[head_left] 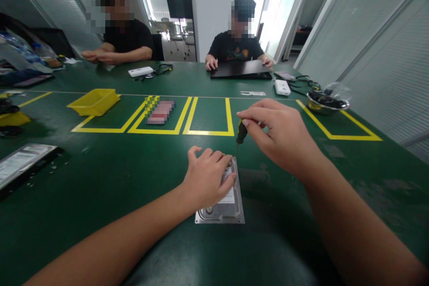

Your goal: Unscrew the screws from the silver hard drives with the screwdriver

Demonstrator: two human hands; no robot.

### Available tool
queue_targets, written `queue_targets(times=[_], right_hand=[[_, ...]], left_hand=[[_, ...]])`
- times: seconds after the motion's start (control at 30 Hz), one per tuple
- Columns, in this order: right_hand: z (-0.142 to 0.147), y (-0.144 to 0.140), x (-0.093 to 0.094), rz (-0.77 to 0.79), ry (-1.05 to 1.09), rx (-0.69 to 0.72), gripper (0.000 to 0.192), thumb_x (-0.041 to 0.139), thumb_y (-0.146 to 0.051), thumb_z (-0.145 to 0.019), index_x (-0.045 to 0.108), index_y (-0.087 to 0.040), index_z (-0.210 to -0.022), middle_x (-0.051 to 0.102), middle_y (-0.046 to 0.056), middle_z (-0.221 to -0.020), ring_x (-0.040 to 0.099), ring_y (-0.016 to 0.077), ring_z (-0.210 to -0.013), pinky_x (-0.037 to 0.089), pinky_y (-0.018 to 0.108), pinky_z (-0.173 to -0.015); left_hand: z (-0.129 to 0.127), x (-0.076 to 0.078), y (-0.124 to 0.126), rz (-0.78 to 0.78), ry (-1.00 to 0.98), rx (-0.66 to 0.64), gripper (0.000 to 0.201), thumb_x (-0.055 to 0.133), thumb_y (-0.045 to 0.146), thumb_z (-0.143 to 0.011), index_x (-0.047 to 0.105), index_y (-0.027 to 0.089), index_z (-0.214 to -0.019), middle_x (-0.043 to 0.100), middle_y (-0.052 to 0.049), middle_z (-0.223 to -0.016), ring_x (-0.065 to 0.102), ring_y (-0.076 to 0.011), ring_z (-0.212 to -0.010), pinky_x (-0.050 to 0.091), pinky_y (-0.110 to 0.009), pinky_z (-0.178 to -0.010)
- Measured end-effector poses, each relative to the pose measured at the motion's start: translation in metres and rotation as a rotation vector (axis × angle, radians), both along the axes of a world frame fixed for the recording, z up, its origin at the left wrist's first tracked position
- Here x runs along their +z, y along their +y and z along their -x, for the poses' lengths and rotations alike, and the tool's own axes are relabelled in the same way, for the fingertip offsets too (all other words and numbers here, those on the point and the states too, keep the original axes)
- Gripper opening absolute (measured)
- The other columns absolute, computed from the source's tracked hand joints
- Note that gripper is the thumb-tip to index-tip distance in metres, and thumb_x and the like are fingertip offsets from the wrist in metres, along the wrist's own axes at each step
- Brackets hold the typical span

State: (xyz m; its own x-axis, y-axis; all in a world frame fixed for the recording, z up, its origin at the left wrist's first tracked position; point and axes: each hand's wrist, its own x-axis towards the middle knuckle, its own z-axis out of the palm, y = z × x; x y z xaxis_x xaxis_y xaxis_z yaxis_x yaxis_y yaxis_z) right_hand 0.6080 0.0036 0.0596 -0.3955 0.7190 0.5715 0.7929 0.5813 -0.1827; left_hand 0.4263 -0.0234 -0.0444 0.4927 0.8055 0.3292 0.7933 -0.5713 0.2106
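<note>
The left hand (206,178) presses flat, fingers spread, on a silver metal hard drive (223,201) lying near on the green table (100,178); the right hand (279,134) pinches a small dark-handled screwdriver (240,134) upright at its far corner (cover on, apparently early).

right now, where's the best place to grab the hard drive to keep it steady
Judging by its pose, press down on the flat top of the hard drive from the left, as the left hand does; the screwdriver in the right hand works its far right corner.
</note>
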Motion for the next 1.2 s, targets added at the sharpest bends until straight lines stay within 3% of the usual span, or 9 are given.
queue_targets(times=[0.67, 0.9, 1.03, 1.2], right_hand=[[0.003, -0.001, -0.003, -0.010, -0.002, -0.022, 0.022, 0.056, -0.022, -0.092, 0.075, -0.015, -0.100, 0.065, 0.008, -0.090, 0.059, 0.0183, -0.081, 0.045, 0.031, -0.074], [0.003, 0.001, -0.004, 0.093, -0.041, -0.024, 0.026, 0.061, -0.022, -0.089, 0.070, -0.015, -0.112, 0.070, 0.008, -0.099, 0.061, 0.0175, -0.076, 0.045, 0.030, -0.073], [-0.003, -0.008, 0.008, 0.010, -0.036, -0.041, 0.025, 0.062, -0.021, -0.087, 0.068, -0.018, -0.112, 0.071, 0.006, -0.095, 0.062, 0.0179, -0.072, 0.045, 0.030, -0.068], [-0.019, -0.047, 0.041, -0.182, 0.094, -0.188, 0.028, 0.068, -0.031, -0.087, 0.068, -0.021, -0.114, 0.071, 0.004, -0.088, 0.062, 0.0187, -0.065, 0.046, 0.035, -0.065]], left_hand=[[0.000, -0.001, -0.001, -0.012, -0.012, 0.001, 0.034, 0.054, 0.042, -0.091, 0.064, 0.026, -0.119, 0.071, -0.007, -0.107, 0.057, -0.0305, -0.100, 0.022, -0.060, -0.097], [0.000, -0.001, -0.002, -0.017, -0.024, 0.004, 0.034, 0.054, 0.042, -0.090, 0.064, 0.026, -0.119, 0.071, -0.007, -0.105, 0.057, -0.0302, -0.099, 0.023, -0.060, -0.098], [0.001, -0.001, -0.002, -0.018, -0.024, 0.008, 0.035, 0.053, 0.042, -0.091, 0.064, 0.026, -0.120, 0.070, -0.007, -0.106, 0.057, -0.0304, -0.101, 0.022, -0.061, -0.099], [0.003, 0.001, -0.002, 0.011, -0.020, -0.002, 0.036, 0.051, 0.044, -0.092, 0.062, 0.027, -0.122, 0.069, -0.006, -0.107, 0.056, -0.0297, -0.102, 0.022, -0.062, -0.100]])
